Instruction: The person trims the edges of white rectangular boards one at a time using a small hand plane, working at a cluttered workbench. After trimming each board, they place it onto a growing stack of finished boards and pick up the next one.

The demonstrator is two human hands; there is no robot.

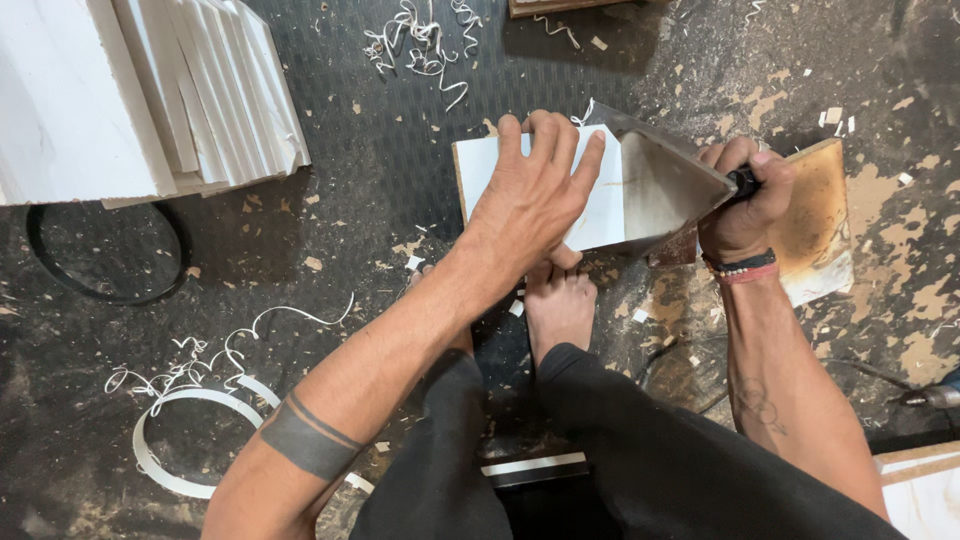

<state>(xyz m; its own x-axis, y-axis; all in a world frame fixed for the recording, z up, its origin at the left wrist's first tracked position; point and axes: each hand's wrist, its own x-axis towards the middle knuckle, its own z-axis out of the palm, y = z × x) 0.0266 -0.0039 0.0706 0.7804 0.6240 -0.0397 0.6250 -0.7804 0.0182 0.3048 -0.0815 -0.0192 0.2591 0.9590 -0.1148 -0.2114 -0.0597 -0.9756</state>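
At frame centre I see the left hand, fingers spread, pressing flat a white laminated board I judge stiff, light and slippery, while the right hand, fingers curled tight, grips the broad metal blade by its handle.

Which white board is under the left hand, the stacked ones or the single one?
The single white board at centre, pinned by the left hand; the stacked boards lie untouched.
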